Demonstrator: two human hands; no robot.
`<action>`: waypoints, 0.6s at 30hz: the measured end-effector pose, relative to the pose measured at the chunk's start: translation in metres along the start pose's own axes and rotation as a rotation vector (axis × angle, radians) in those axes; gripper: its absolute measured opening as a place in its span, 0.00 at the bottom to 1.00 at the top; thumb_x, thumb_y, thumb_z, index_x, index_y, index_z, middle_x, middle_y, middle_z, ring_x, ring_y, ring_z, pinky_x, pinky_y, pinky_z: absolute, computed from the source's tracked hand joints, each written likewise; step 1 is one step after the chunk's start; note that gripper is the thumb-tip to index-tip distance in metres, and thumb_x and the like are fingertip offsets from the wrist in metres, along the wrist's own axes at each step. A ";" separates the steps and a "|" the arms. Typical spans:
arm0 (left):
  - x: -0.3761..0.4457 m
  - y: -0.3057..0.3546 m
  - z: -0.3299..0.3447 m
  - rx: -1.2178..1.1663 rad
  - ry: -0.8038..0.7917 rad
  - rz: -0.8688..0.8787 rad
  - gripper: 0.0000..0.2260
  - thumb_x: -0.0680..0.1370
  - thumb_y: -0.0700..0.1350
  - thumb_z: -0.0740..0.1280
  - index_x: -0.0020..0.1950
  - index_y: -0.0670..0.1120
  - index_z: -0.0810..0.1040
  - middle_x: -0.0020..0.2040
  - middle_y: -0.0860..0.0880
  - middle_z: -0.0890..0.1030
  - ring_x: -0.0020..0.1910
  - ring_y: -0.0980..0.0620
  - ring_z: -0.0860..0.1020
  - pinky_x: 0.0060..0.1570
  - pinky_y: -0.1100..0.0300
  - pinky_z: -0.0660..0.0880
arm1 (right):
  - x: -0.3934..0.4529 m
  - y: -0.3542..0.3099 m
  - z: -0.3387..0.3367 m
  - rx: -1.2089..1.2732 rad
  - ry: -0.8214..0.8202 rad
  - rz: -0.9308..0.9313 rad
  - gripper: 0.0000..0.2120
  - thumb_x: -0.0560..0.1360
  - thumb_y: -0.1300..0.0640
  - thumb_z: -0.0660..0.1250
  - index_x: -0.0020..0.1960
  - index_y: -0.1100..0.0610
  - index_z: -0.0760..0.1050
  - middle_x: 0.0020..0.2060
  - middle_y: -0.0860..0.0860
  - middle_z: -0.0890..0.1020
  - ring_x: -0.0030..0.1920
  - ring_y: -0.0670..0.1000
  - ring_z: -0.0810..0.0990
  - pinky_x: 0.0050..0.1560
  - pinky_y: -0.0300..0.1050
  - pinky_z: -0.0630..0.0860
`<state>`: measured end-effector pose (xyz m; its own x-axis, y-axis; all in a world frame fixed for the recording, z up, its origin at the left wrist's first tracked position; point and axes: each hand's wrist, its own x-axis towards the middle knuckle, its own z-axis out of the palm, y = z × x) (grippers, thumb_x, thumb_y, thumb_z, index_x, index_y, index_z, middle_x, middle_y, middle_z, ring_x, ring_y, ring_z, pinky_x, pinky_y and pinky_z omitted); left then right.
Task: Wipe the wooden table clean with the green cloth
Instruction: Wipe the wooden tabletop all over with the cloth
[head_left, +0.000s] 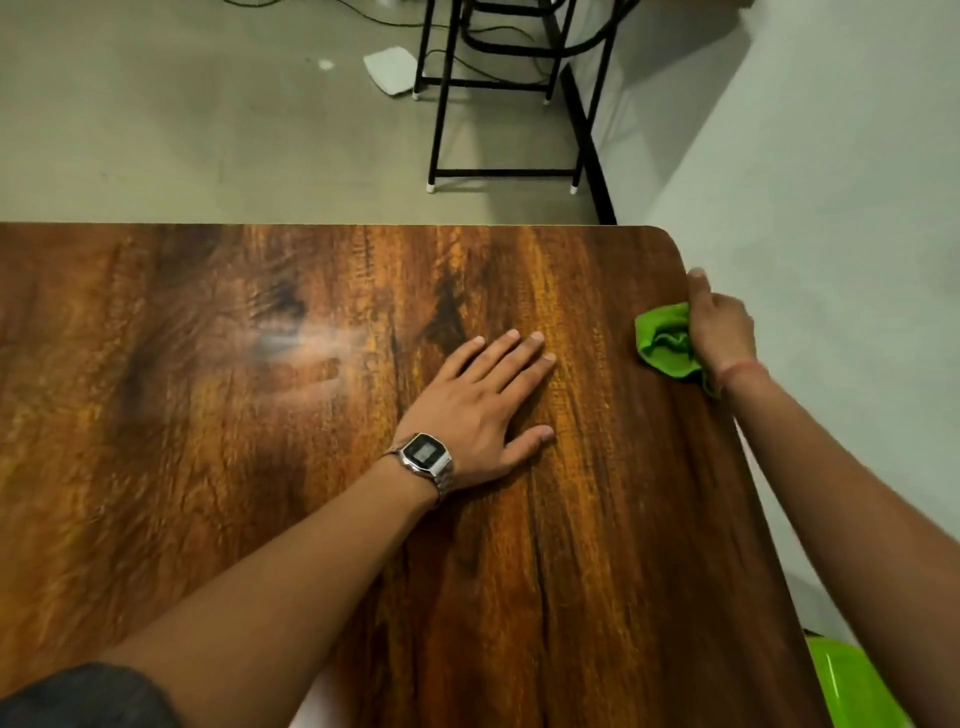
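Observation:
The wooden table fills the lower part of the head view, its far right corner rounded. The green cloth lies bunched at the table's right edge, near that corner. My right hand grips the cloth from the right side, fingers curled over the table edge, thumb pointing up. My left hand rests flat on the table top with straight, spread fingers, a little left of the cloth. A metal watch sits on the left wrist.
Beyond the table's far edge is grey floor with black metal chair frames and a white flat object. A pale wall runs close along the table's right side. A bright green plastic object shows at the lower right.

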<state>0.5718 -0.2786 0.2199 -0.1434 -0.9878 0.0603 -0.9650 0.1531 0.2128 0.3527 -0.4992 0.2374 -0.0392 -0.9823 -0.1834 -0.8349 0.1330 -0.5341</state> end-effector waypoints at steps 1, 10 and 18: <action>0.000 0.000 0.000 -0.002 0.000 0.000 0.32 0.79 0.66 0.47 0.79 0.52 0.51 0.80 0.51 0.52 0.79 0.51 0.49 0.76 0.49 0.48 | 0.016 -0.013 0.003 0.013 -0.002 0.003 0.32 0.80 0.36 0.50 0.50 0.62 0.79 0.57 0.67 0.79 0.59 0.65 0.76 0.59 0.50 0.70; -0.001 0.000 -0.001 -0.034 0.012 0.008 0.32 0.79 0.65 0.51 0.79 0.50 0.54 0.80 0.49 0.54 0.78 0.49 0.51 0.76 0.49 0.47 | 0.081 -0.079 0.021 -0.134 -0.053 -0.178 0.34 0.79 0.35 0.50 0.58 0.63 0.79 0.59 0.68 0.77 0.63 0.66 0.73 0.64 0.52 0.68; -0.001 0.001 -0.005 -0.054 -0.031 0.018 0.32 0.79 0.64 0.52 0.79 0.49 0.55 0.80 0.48 0.54 0.78 0.48 0.51 0.76 0.49 0.46 | 0.066 -0.126 0.038 -0.414 -0.264 -0.411 0.41 0.76 0.28 0.47 0.55 0.62 0.81 0.53 0.68 0.79 0.52 0.65 0.77 0.57 0.56 0.74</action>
<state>0.5724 -0.2771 0.2250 -0.1684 -0.9851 0.0351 -0.9491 0.1717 0.2639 0.4763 -0.5759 0.2618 0.4216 -0.8697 -0.2567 -0.8981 -0.3614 -0.2507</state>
